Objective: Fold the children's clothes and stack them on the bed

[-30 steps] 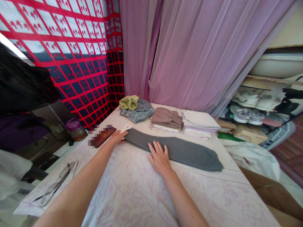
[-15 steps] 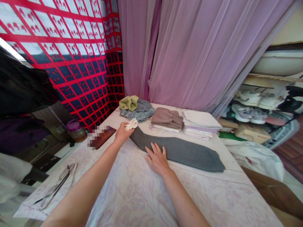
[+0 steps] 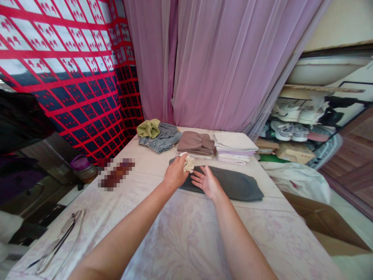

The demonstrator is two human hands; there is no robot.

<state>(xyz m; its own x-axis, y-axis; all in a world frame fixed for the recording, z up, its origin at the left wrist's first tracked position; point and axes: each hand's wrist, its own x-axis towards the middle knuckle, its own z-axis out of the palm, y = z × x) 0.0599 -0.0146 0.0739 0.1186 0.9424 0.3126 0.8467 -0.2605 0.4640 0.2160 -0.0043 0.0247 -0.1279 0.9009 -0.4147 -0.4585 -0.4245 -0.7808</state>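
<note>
My left hand (image 3: 175, 172) is closed on a bunch of crinkled cream fabric (image 3: 189, 164), held over the left part of a long folded dark grey garment (image 3: 237, 183). Whether the cream fabric belongs to this garment, I cannot tell. Just to the right, my right hand (image 3: 207, 182) is open, palm turned toward the left hand, fingers spread and pointing at the cream fabric. Both hands hide part of the grey garment, which lies flat across the bed-like surface (image 3: 186, 233).
Behind the hands lie a folded brown garment (image 3: 194, 143), a white and lilac folded stack (image 3: 235, 142), and blue-grey clothes (image 3: 160, 140) topped by a green cloth (image 3: 148, 128). Glasses (image 3: 62, 237) rest at the left edge. An open cardboard box (image 3: 329, 221) stands right.
My left hand has moved right with the cream fabric, over the grey garment. My right hand has lifted from lying flat and turned its palm leftward. The view has shifted slightly right.
</note>
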